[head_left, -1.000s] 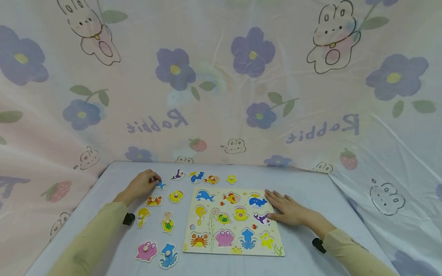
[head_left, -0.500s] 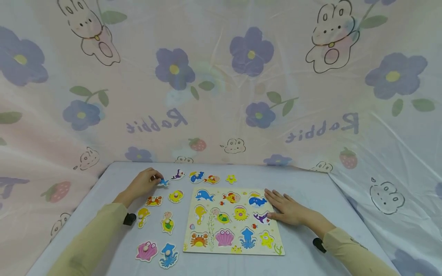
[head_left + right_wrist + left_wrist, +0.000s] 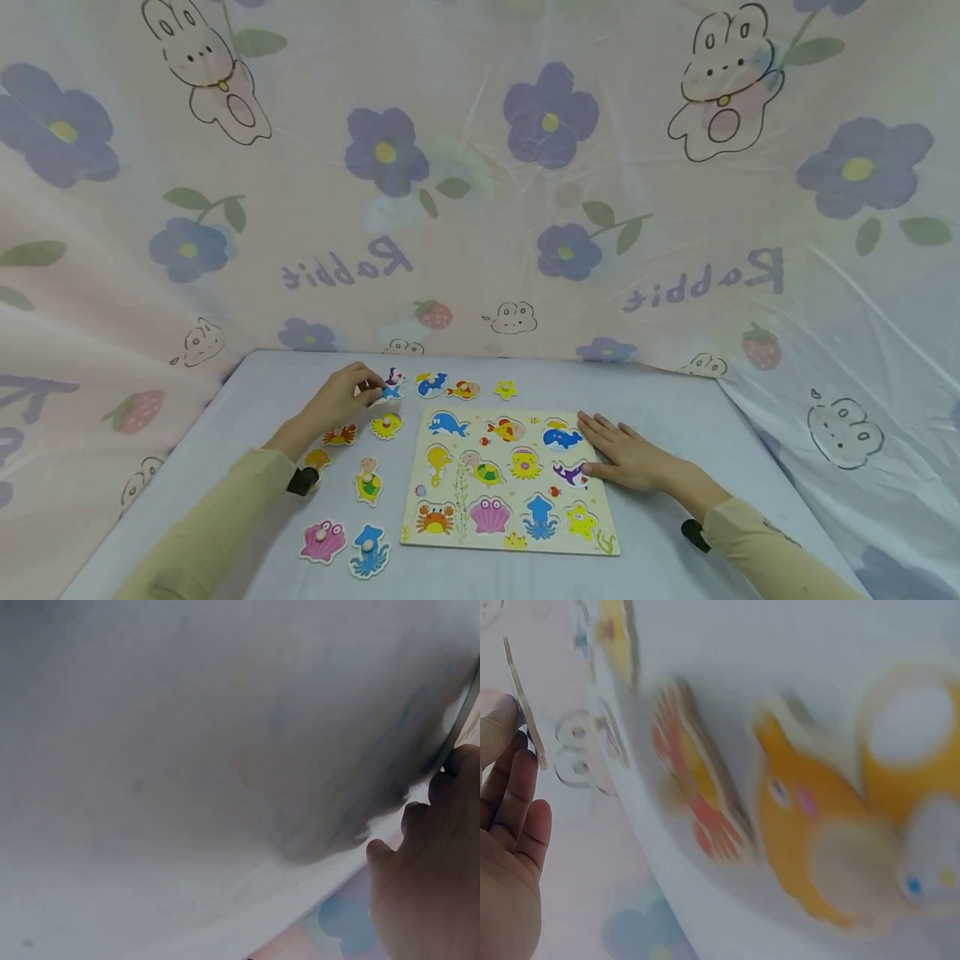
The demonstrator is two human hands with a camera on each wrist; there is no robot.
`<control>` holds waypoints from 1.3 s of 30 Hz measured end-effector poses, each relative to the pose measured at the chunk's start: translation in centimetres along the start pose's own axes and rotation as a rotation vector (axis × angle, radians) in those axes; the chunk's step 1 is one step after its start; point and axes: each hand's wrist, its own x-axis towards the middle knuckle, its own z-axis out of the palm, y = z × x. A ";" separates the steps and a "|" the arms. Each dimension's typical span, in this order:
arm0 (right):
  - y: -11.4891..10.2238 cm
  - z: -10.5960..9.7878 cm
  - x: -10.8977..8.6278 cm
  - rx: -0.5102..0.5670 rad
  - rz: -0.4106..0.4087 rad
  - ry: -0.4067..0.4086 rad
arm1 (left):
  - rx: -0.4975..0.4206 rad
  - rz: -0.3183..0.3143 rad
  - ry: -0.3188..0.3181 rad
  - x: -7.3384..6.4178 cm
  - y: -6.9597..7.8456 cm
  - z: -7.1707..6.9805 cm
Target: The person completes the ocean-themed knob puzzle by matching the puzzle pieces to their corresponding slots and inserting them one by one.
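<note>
The left hand (image 3: 335, 404) pinched a blue piece (image 3: 389, 392) off the puzzle board's (image 3: 516, 490) far left corner. The right hand (image 3: 628, 457), released with fingers extended, rested across the board's right edge. A turtle piece (image 3: 368, 483) lay left of the board.

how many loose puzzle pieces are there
11: blue piece in the left hand; purple piece, whale, fish, star along the far side; octopus, crab, seahorse, turtle, shell, squid left of the board. Others may be hidden.
</note>
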 end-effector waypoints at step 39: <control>0.6 0.2 0.3 -0.025 0.021 -0.005 | 0.128 0.157 -0.301 3.5 6.8 7.2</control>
